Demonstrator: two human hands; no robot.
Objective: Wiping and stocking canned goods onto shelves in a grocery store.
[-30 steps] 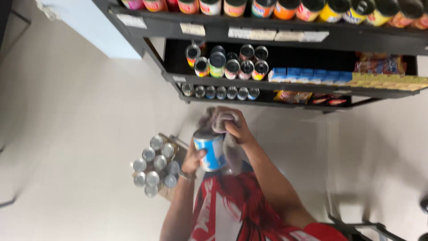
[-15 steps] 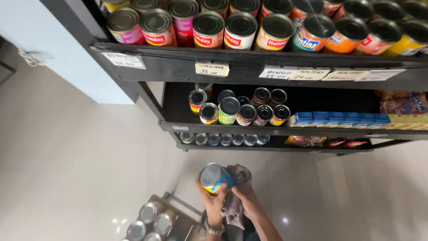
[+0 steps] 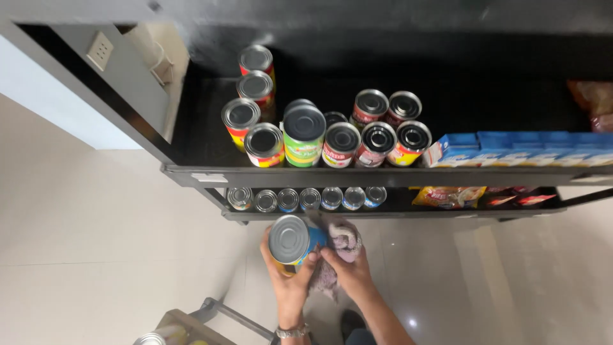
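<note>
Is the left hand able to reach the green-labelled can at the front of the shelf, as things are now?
Probably not directly: the left hand is wrapped around a can, so it is occupied. The green-labelled can itself stands at the open shelf front, unblocked.

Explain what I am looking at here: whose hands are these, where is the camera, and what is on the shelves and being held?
There is no machine here. The camera sits on a person's head and looks down, so the two bare hands at the bottom are that person's own. The left hand, with a metal wristwatch, grips a round tin can with a silver lid and blue-and-yellow label. The right hand presses a crumpled greyish-purple cloth against the can's side. In front stands a black metal shelf rack. Its nearer shelf carries a cluster of upright tin cans with red, yellow and green labels and, to the right, a row of blue cardboard boxes. The shelf below holds a line of small silver-topped cans and some flat food packets. Pale floor tiles lie underneath.
</note>
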